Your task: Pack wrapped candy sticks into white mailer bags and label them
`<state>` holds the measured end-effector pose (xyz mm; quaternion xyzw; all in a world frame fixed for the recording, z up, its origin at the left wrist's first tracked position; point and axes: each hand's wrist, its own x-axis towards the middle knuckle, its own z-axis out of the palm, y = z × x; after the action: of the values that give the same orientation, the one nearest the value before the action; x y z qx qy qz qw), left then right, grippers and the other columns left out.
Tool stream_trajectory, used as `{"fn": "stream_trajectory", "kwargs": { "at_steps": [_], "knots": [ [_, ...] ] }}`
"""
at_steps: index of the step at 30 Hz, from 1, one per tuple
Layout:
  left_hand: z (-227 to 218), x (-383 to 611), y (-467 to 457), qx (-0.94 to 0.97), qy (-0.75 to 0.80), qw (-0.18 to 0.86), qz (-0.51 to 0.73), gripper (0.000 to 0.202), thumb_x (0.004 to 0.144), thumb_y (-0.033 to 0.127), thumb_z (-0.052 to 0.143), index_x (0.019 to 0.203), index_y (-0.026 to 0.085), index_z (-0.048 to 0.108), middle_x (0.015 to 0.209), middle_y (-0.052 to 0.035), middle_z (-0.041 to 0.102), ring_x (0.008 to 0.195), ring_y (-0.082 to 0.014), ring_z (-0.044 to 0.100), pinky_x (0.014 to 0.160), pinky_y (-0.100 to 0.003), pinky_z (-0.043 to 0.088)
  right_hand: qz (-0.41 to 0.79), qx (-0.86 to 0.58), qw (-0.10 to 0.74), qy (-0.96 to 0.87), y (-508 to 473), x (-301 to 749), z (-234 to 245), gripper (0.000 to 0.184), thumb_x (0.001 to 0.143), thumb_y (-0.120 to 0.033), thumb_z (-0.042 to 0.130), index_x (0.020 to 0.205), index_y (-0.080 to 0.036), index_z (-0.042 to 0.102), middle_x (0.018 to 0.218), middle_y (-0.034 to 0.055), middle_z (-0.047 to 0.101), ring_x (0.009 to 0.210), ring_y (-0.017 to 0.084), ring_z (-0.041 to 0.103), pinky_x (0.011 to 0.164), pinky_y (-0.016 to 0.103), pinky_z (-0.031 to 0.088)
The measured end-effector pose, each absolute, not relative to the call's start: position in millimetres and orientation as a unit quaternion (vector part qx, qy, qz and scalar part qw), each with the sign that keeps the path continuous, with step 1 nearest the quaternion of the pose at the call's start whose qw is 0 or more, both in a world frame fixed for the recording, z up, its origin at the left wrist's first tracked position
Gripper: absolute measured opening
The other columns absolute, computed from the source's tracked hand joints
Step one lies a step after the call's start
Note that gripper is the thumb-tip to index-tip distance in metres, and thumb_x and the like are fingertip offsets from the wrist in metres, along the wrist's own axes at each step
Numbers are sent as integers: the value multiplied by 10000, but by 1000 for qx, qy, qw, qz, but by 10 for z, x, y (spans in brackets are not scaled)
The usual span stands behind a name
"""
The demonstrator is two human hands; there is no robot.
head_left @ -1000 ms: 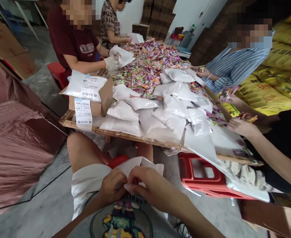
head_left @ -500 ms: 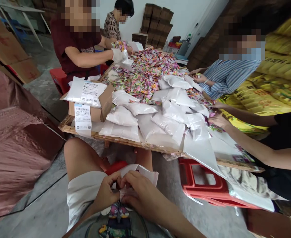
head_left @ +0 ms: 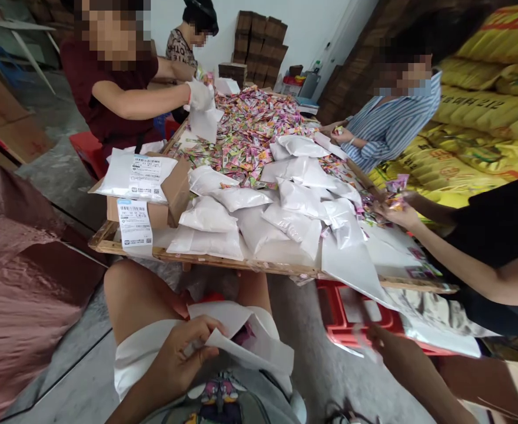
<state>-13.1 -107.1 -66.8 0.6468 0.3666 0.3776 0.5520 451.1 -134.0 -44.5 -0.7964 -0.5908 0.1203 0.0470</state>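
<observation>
A white mailer bag [head_left: 259, 344] lies on my lap with its mouth open, and colourful packets show inside it. My left hand [head_left: 182, 356] pinches the near edge of the bag, fingers closed on it. My right hand [head_left: 376, 341] is out to the right, low over a red stool [head_left: 351, 321], and is blurred by motion. A pale strip seems to trail from it, but I cannot make out the fingers.
A low wooden table [head_left: 223, 263] ahead carries several filled white bags [head_left: 259, 227], a heap of colourful sachets [head_left: 252, 126] and a cardboard box [head_left: 170, 197] with labels. Three other people work around it. Yellow sacks [head_left: 475, 106] are stacked on the right, pink cloth [head_left: 20, 294] on the left.
Both hands were together at the bag's flap. Now my right hand has swung away to the right, the flap stands open, and my left hand still holds the bag.
</observation>
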Motion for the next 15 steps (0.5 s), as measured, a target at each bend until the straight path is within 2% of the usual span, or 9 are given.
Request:
{"fn": "stream_trajectory", "kwargs": {
  "at_steps": [2,3,4,6,7,9,11,13,15],
  "knots": [
    [-677,-144,-1065,646,365,553,379,100,890,255,542,793,231,538,959,-11,675,892,-166,617,810,-275,444,74,-817,-52,-570,-1425,4522,-595,334,620,-185,550,928,-188,677,1032,179,712,995,406,652,878,638,440],
    [-687,-153,-1068,643,368,551,384,91,892,251,539,803,235,545,924,1,680,862,-157,621,796,-267,454,88,-801,-51,-590,-1438,4374,-619,443,637,-183,545,1065,-189,655,1184,188,655,1123,400,593,943,657,387],
    [-698,-165,-1075,641,372,547,390,87,891,247,543,804,241,548,887,15,682,838,-150,624,780,-256,462,112,-769,-20,-629,-1429,4146,-609,534,674,-192,542,1205,-194,595,1304,185,580,1218,370,530,996,640,356],
    [-720,-201,-1101,636,387,533,402,79,880,234,561,804,251,559,846,35,684,823,-141,635,756,-237,470,205,-655,82,-722,-1353,3555,-518,649,779,-225,529,1413,-200,395,1464,158,414,1344,273,408,1070,520,351],
    [-726,-227,-1119,635,396,525,406,71,877,226,565,813,257,574,844,39,689,829,-140,643,753,-231,475,262,-592,116,-753,-1298,3253,-454,689,803,-231,547,1455,-216,321,1499,139,363,1375,236,363,1090,472,346],
    [-720,-296,-1162,633,412,505,417,86,883,216,551,860,270,613,868,31,704,852,-144,657,768,-229,486,363,-465,149,-794,-1189,2763,-333,557,841,-231,565,1383,-254,438,1469,106,423,1362,202,383,1109,421,329],
    [-691,-382,-1219,632,433,483,424,143,898,209,519,911,281,642,891,18,717,867,-147,663,795,-233,496,422,-392,170,-800,-1123,2497,-265,277,874,-232,562,1139,-264,637,1351,82,562,1285,198,481,1110,416,313],
    [-655,-471,-1294,626,444,482,422,154,901,210,510,919,284,644,890,16,711,859,-149,661,791,-235,501,449,-369,201,-789,-1121,2421,-271,142,894,-255,556,939,-250,691,1225,71,652,1219,206,540,1097,423,309],
    [-644,-535,-1391,614,451,491,421,91,877,234,553,852,277,630,817,31,680,776,-142,645,722,-221,497,473,-378,246,-757,-1184,2429,-341,141,894,-305,563,886,-231,683,1080,71,702,1112,212,596,1017,395,382]
  ]
}}
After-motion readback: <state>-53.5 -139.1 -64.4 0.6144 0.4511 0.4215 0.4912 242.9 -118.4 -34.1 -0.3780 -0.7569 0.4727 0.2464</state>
